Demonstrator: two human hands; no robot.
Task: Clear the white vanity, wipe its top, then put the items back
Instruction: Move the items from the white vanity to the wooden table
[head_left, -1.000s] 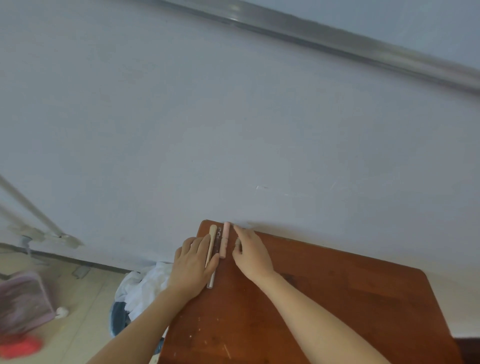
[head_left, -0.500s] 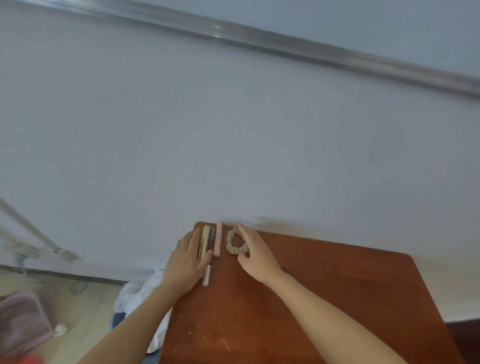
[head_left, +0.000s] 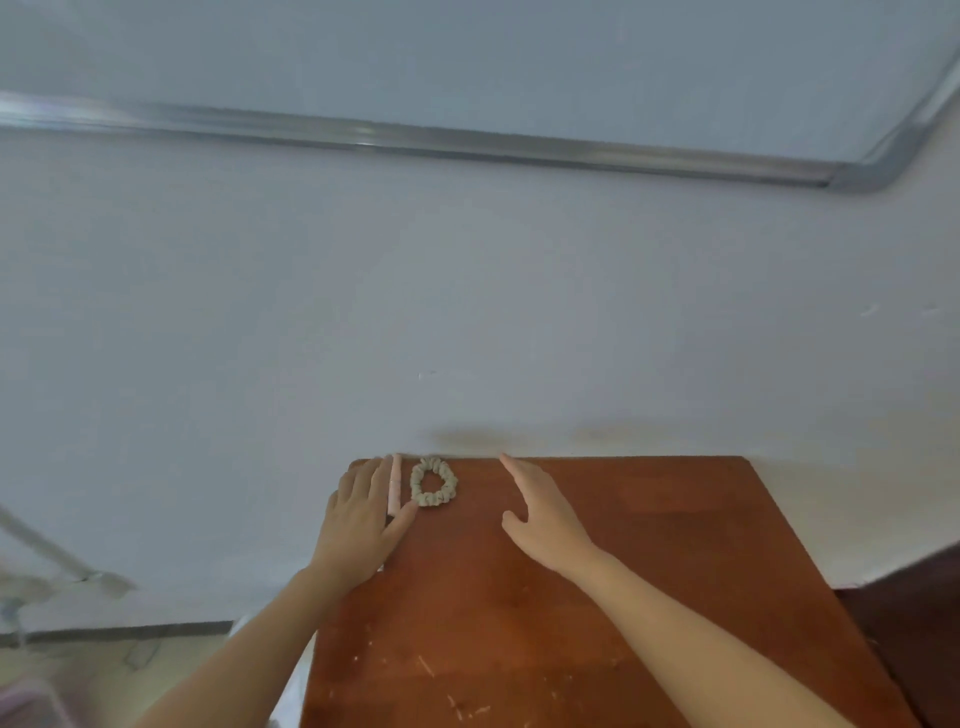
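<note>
A beige scrunchie lies flat on the brown wooden tabletop, near its far left corner by the wall. Just left of it lies a thin pink stick, partly under my left hand. That hand rests flat with straight fingers over the pink stick and other slim items that it hides. My right hand hovers open to the right of the scrunchie, fingers straight and pointing at the wall, holding nothing.
The pale wall rises directly behind the table, with a metal-framed board higher up. Floor and a metal stand leg lie to the left. A dark piece of furniture stands at the right.
My right hand let go of the scrunchie and moved right, away from it. The left hand slid further over the slim sticks. The camera tilted upward.
</note>
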